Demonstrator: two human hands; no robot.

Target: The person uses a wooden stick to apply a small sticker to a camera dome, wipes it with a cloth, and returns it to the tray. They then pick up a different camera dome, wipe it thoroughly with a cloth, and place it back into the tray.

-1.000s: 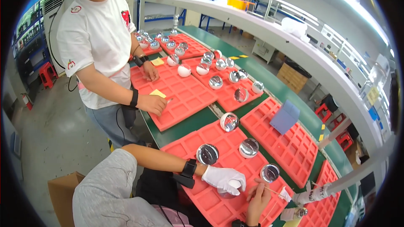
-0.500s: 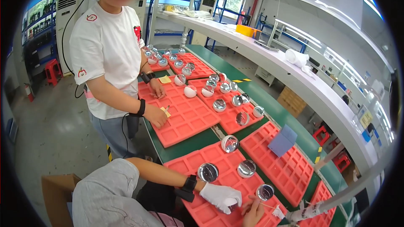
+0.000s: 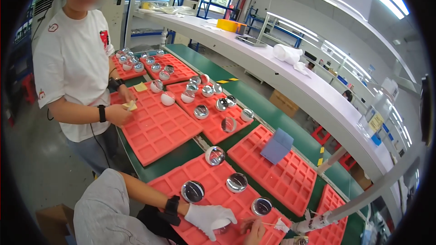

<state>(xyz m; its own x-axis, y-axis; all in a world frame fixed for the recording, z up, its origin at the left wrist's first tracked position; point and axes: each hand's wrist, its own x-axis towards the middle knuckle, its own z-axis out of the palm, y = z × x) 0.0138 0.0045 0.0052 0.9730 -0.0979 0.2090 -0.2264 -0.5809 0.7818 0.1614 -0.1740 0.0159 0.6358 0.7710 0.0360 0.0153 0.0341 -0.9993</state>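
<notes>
Your gloved left hand (image 3: 205, 217) curls round a ball (image 3: 221, 223) — white above, clear and shiny below — over the red tray (image 3: 164, 183), toward its near edge. Your right hand (image 3: 255, 232) pinches a thin stick (image 3: 269, 224).

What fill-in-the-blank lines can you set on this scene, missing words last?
1. The white-and-clear round ball is held by a white-gloved hand, the person's ____ one.
2. The hand nearest the white, crumpled, tissue-like scrap is the person's ____ one.
3. The tabletop under the red gridded trays is coloured ____.

Missing words: left; right; green.
</notes>
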